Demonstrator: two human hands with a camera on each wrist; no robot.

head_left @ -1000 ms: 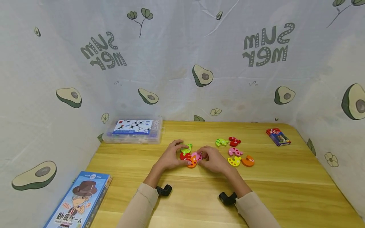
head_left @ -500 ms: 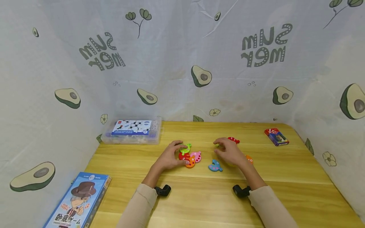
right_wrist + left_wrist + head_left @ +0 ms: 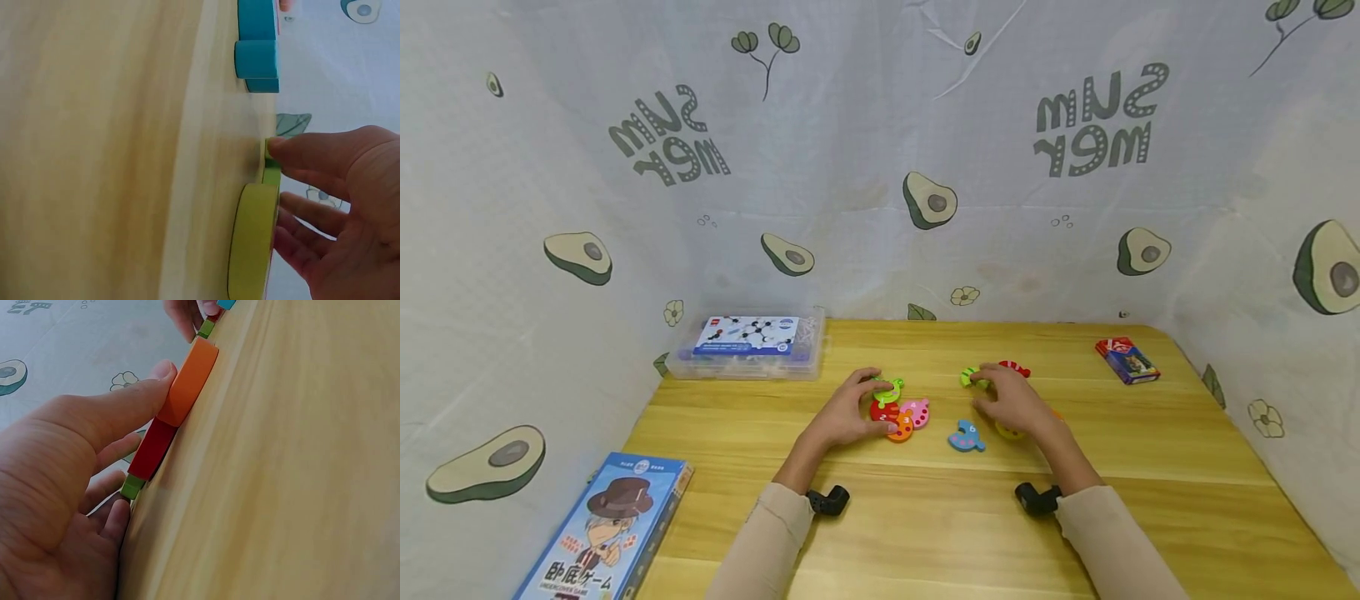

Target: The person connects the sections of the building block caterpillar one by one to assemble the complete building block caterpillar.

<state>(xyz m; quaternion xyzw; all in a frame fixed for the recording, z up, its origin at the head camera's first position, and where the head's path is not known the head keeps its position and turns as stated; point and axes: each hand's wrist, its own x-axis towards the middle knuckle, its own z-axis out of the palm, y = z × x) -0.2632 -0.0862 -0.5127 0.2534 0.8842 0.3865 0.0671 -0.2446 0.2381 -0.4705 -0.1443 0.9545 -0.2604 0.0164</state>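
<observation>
My left hand (image 3: 847,410) holds a joined cluster of puzzle pieces between thumb and fingers. Its thumb is against the orange piece (image 3: 190,381), while the fingers reach the green piece (image 3: 132,487). Between those two lies the red piece (image 3: 152,448), and the pink piece (image 3: 916,413) sits at the cluster's right side. Over the loose pieces on the right, my right hand (image 3: 1018,402) has parted fingers, their tips at a striped green piece (image 3: 969,377). A yellow piece (image 3: 253,240) lies by that hand, partly covered by it in the head view.
A blue piece (image 3: 966,437) lies between the hands, and a red striped piece (image 3: 1015,367) is behind the right hand. A clear plastic case (image 3: 812,350) stands at back left, a game box (image 3: 602,525) at front left, a small card box (image 3: 1127,360) at back right.
The right hand has left the pink piece and the blue piece beside the cluster and moved right to the loose pieces, then slightly further right. The left hand stays on the cluster.
</observation>
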